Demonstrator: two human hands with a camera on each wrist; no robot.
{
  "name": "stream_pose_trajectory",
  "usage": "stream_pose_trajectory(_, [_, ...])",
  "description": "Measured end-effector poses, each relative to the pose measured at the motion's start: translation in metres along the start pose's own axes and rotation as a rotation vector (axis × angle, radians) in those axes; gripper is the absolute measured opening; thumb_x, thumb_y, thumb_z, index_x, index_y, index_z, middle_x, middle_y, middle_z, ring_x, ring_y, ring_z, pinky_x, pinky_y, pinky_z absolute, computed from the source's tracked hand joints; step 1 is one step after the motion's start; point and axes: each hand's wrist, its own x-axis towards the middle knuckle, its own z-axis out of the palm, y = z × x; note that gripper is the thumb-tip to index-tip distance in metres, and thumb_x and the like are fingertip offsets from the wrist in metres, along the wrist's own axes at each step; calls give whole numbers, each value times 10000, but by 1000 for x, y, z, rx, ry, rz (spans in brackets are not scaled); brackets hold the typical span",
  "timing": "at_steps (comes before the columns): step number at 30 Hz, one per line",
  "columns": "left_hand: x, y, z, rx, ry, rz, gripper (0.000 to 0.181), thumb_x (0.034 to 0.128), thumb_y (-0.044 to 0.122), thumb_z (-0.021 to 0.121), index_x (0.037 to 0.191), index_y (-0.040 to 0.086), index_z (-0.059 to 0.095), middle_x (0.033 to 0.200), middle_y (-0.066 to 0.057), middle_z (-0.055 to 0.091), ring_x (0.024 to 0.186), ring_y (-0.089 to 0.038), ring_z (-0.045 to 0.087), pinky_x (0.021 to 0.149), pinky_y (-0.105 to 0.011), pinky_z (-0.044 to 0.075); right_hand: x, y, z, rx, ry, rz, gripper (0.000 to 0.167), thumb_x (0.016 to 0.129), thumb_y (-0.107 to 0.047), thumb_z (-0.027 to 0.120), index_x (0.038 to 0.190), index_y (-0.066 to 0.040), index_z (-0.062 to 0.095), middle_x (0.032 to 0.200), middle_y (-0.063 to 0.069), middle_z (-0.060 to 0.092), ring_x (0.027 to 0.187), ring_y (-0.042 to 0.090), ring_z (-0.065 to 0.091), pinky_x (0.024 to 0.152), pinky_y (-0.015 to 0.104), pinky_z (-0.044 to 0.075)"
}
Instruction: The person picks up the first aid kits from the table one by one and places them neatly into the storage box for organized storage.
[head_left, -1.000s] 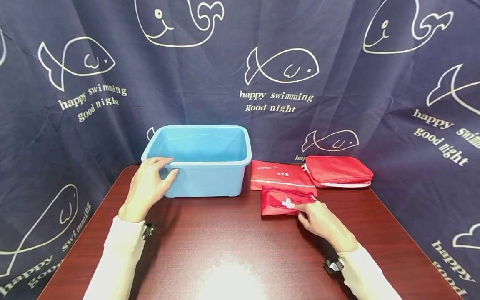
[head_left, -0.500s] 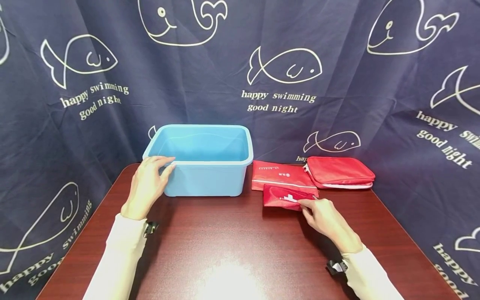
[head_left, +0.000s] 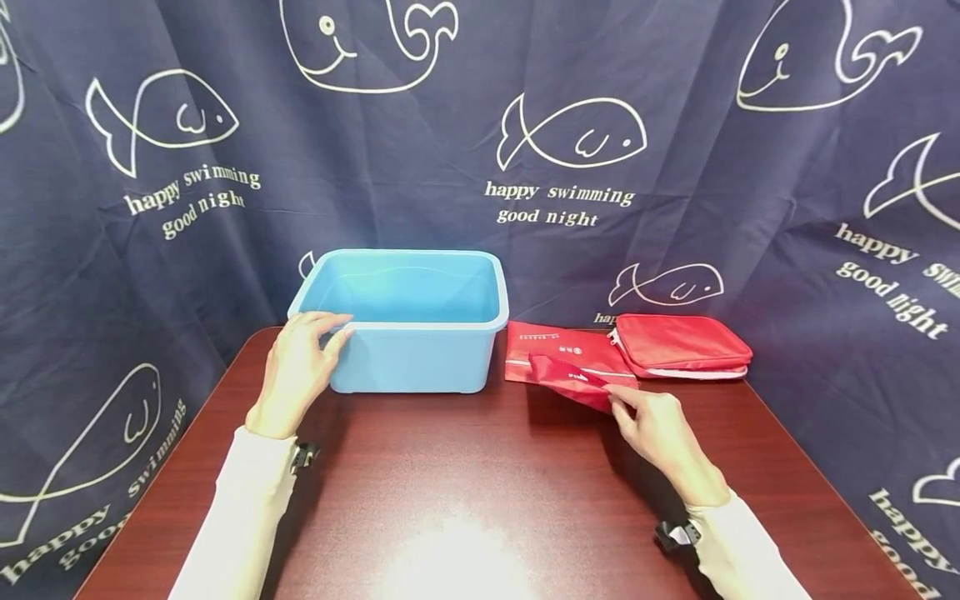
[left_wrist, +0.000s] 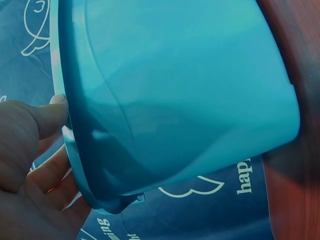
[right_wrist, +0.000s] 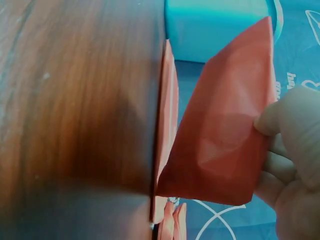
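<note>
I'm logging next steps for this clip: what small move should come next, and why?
Probably raise the small red pouch leftward, toward the blue bin: the right hand pinches it, tilted over the table, the flat red pouch lies just behind it in the head view, and the left hand grips the open-topped bin.

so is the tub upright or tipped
Upright: in the head view, the tub sits base-down on the table, open top facing up.
</note>
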Motion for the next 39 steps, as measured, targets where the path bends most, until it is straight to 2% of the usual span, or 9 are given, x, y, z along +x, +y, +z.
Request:
stream_pose_trajectory(3, [0, 0, 0, -3, 1, 3, 259, 959, 217, 753, 1195, 114, 785, 1174, -113, 729, 1171, -338, 631, 981, -550, 483, 3, -2, -3, -4, 52, 18, 298, 782, 19, 796, 1060, -88, 813, 721, 60, 748, 509, 156, 539, 534, 391, 524])
stream_pose_trajectory(6, [0, 0, 0, -3, 0, 2, 261, 957, 220, 756, 1195, 116, 786, 1175, -113, 729, 1170, -338, 631, 975, -553, 489, 7, -4, -6, -10, 91, 27, 303, 774, 29, 798, 1045, -104, 818, 731, 47, 753, 510, 113, 481, 520, 360, 494])
stream_pose_trajectory(9, [1, 1, -1, 0, 5, 7, 260, 957, 229, 758, 1190, 116, 787, 1175, -117, 729, 1170, -341, 632, 969, -556, 495, 12, -6, -8, -11, 130, 34, 301, 772, 40, 797, 1035, -104, 819, 649, 16, 703, 500, 64, 379, 482, 310, 430])
stream_pose_trajectory(13, [1, 2, 0, -3, 11, 10, 258, 958, 230, 757, 1185, 113, 787, 1176, -122, 728, 1172, -342, 631, 967, -554, 498, 18, -9, -11, -1, 177, 64, 286, 795, 30, 787, 1055, -84, 820, 572, 12, 635, 503, 61, 320, 468, 284, 384])
stream_pose_trajectory(16, [0, 2, 0, -4, 13, 12, 257, 957, 226, 757, 1184, 110, 787, 1176, -123, 728, 1172, -343, 632, 966, -554, 501, 24, -12, -14, 3, 194, 104, 279, 822, 12, 765, 1083, -72, 817, 585, 46, 656, 496, 98, 360, 478, 286, 391])
stream_pose_trajectory(22, [0, 1, -1, -5, 13, 14, 256, 959, 226, 754, 1186, 112, 788, 1175, -116, 730, 1173, -338, 631, 960, -551, 503, 37, -20, -18, 4, 229, 193, 271, 872, -29, 719, 1112, -108, 818, 739, 106, 758, 521, 204, 532, 532, 347, 456])
stream_pose_trajectory(28, [1, 3, -1, -6, 12, 12, 256, 955, 223, 759, 1184, 112, 788, 1173, -122, 731, 1170, -342, 631, 963, -556, 502, 54, -29, -21, 32, 279, 157, 255, 883, -36, 709, 1106, -100, 815, 881, 123, 786, 616, 308, 665, 648, 425, 521])
stream_pose_trajectory(35, [1, 4, 0, -11, 25, 15, 258, 949, 214, 766, 1181, 104, 789, 1162, -131, 730, 1149, -346, 636, 969, -548, 497, 75, -43, -20, 71, 317, 122, 239, 889, -24, 715, 1102, -75, 811, 912, 127, 785, 606, 273, 656, 633, 390, 519])
stream_pose_trajectory(39, [-1, 4, 0, -13, 28, 12, 260, 949, 203, 763, 1186, 98, 787, 1164, -136, 727, 1143, -348, 635, 975, -549, 494, 85, -51, -17, 89, 315, 113, 241, 892, -22, 710, 1101, -85, 814, 869, 114, 781, 577, 239, 612, 618, 379, 522])
